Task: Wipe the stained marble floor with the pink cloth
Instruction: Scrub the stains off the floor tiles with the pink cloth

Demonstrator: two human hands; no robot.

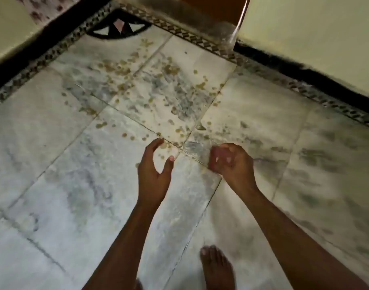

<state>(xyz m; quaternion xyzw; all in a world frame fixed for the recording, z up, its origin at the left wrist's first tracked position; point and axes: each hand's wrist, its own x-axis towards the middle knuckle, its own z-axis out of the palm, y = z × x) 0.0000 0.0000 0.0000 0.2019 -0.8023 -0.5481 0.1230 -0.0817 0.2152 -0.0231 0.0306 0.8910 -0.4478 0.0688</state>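
A bare foot (216, 266) stands behind the empty left hand (153, 174), fingers spread, and loosely curled right hand (231, 162); brown stains (158, 84) cover the marble floor (53, 164) unwiped, no pink cloth visible.

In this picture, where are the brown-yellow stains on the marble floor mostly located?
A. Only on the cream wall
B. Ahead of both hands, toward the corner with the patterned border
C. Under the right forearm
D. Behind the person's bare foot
B: the stains spread over the marble floor beyond the left hand and right hand, toward the patterned border.
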